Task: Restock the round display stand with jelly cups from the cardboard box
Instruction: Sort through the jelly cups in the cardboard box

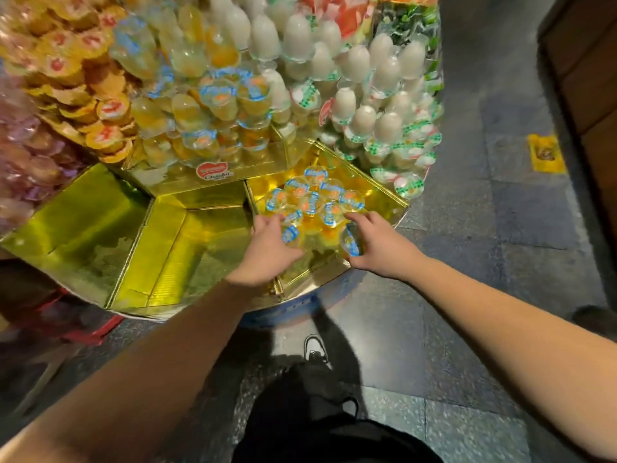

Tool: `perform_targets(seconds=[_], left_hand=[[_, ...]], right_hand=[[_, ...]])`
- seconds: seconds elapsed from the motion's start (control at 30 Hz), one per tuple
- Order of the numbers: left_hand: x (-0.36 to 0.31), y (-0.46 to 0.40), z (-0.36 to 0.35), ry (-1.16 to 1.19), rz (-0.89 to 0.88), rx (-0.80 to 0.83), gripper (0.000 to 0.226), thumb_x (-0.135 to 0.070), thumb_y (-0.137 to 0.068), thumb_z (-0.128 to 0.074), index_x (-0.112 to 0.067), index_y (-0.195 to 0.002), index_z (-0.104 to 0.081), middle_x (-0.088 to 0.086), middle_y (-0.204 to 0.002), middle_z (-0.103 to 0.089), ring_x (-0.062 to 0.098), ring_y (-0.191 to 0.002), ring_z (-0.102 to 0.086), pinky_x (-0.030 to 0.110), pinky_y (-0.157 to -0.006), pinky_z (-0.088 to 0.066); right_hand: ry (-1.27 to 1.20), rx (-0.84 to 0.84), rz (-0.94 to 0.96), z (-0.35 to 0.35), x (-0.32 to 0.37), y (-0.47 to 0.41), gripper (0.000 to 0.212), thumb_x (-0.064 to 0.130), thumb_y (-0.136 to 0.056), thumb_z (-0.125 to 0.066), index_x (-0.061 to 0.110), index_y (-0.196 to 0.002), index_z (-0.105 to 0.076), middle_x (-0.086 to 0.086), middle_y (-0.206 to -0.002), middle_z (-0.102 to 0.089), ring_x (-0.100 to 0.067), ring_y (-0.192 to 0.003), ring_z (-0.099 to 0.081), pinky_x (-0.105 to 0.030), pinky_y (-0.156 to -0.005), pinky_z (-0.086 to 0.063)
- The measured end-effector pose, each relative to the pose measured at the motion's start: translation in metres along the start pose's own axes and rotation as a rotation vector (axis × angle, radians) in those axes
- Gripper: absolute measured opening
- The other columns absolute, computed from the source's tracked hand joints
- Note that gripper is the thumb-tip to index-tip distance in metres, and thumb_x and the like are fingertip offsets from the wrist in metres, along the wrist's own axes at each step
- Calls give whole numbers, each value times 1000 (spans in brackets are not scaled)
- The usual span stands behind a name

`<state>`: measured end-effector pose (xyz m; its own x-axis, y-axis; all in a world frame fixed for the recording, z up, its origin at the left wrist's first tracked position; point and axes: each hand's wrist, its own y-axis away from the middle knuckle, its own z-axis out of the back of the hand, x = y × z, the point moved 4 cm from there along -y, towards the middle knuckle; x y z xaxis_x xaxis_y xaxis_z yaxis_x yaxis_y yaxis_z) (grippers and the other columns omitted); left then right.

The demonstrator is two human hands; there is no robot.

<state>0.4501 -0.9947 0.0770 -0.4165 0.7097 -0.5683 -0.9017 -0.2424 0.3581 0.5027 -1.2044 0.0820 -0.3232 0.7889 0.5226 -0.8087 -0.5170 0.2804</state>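
The round display stand (399, 208) has gold-lined compartments along its lower rim. One compartment (377, 195) at the right holds several clear orange jelly cups (312, 195) with blue-and-white lids. My left hand (268, 247) reaches into this compartment and grips a jelly cup (290, 232) at its near edge. My right hand (374, 243) holds another jelly cup (350, 241), tilted on its side, at the compartment's front right. The cardboard box is not in view.
Two gold compartments (187, 242) to the left hold nothing. Above them are stacked tiers of orange cups (213, 105), white jellies (364, 95) and yellow snacks (83, 88). Grey tiled floor (500, 228) lies to the right; my shoe (314, 349) is below the stand.
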Motion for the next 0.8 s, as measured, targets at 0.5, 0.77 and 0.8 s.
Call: perform_targets(seconds=[0.5, 0.77, 0.8], left_hand=[[50, -114, -58, -485, 57, 74, 86, -52, -90, -59, -16, -155, -15, 9, -134, -49, 28, -121, -53, 41, -98, -36], [60, -128, -97, -672, 17, 28, 75, -37, -82, -74, -13, -138, -31, 12, -122, -57, 27, -110, -59, 48, -111, -35], [61, -130, -101, -667, 27, 33, 76, -35, -81, -74, -13, -139, -32, 12, -122, -57, 27, -110, -60, 48, -112, -34]], right_hand=[[406, 154, 101, -51, -12, -151, 92, 47, -81, -72, 28, -155, -20, -5, -145, -40, -31, -134, -35, -45, -106, -31], [503, 279, 167, -92, -20, -186, 99, 46, -82, -73, 25, -157, -12, -10, -147, -35, -34, -136, -32, -47, -106, -29], [511, 287, 173, -96, -21, -189, 99, 46, -83, -73, 24, -157, -11, -11, -148, -35, -34, -136, -31, -48, -107, -29]])
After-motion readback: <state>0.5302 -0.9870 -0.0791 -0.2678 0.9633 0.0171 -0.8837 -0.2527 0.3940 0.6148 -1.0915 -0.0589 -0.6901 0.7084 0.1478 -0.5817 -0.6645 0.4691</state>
